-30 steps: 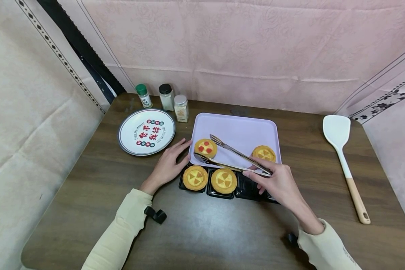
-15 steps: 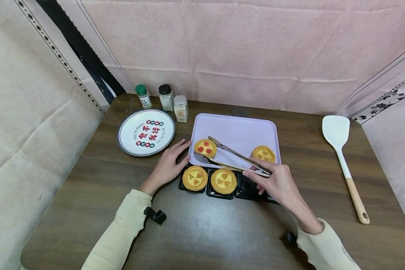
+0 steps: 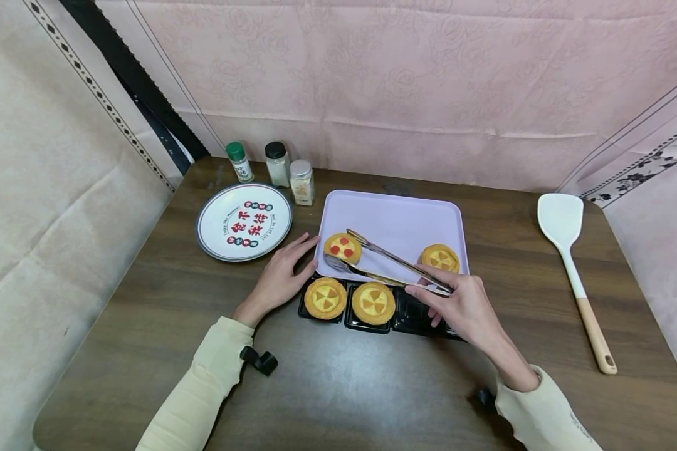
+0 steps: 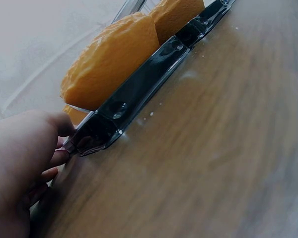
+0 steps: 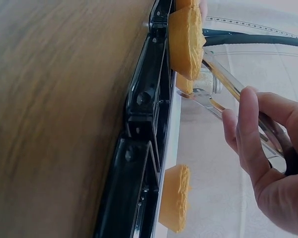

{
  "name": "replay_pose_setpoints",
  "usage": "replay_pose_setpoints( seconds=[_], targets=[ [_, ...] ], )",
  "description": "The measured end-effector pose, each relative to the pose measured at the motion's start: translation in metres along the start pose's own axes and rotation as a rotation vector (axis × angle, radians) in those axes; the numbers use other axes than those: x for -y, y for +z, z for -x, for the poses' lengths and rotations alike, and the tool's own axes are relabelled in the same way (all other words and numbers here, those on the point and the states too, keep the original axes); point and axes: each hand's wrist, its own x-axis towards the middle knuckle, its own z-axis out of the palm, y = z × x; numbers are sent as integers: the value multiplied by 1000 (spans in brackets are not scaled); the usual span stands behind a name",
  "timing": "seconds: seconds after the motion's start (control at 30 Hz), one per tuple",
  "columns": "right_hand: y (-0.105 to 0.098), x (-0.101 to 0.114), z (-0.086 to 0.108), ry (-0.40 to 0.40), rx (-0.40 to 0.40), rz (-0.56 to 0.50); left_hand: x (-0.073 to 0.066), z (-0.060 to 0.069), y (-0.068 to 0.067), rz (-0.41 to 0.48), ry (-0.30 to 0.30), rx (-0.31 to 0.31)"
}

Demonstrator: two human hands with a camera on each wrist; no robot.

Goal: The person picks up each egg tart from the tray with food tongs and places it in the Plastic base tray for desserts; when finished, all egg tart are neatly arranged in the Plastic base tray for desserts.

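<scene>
My right hand (image 3: 464, 305) holds a pair of metal tongs (image 3: 392, 258) by its handle end. The spread tong ends lie on either side of a round tart with red dots (image 3: 343, 245), which sits at the left of the lavender tray (image 3: 395, 216). A yellow tart (image 3: 440, 258) is at that tray's right. My left hand (image 3: 281, 272) rests at the tray's lower left edge, fingers fairly straight; in the left wrist view its fingertips are by the corner of the black plastic tray (image 4: 139, 82). Two yellow tarts (image 3: 325, 299) sit in the left compartments of the black tray, whose right end my right hand partly hides.
A white plate with red lettering (image 3: 244, 222) lies left of the lavender tray. Behind it stand three seasoning jars (image 3: 278, 164). A white spatula with a wooden handle (image 3: 575, 275) lies at the right. Pink cloth (image 3: 372, 94) hangs along the table's back edge.
Both hands stay in place. The tongs keep their spread around the red-dotted tart, with barely any visible movement.
</scene>
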Motion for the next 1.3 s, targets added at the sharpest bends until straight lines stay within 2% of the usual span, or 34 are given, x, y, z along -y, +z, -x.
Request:
replay_pose_setpoints(
  seconds=[0.27,0.47,0.6,0.7,0.93,1.0,1.2,1.3],
  targets=[
    [1,0,0,-4,-38,-34,0,0,-1,-3,-9,11],
    [-11,10,8,-29,-94,-30,0,0,-1,-4,0,6],
    [-33,22,26,-81,-150,21,0,0,-1,-3,5,1],
    [-55,18,43,-90,-184,85,0,0,0,-1,9,-1],
    [-96,-9,89,10,-160,77,2,-1,-1,13,2,-6],
    [-103,-11,100,19,-153,89,2,-1,-1,11,-1,-5],
    [-108,-24,121,-79,-93,67,0,0,-1,13,-5,-1],
    [-107,-30,129,-40,-61,71,0,-1,0,13,4,2]
  ],
)
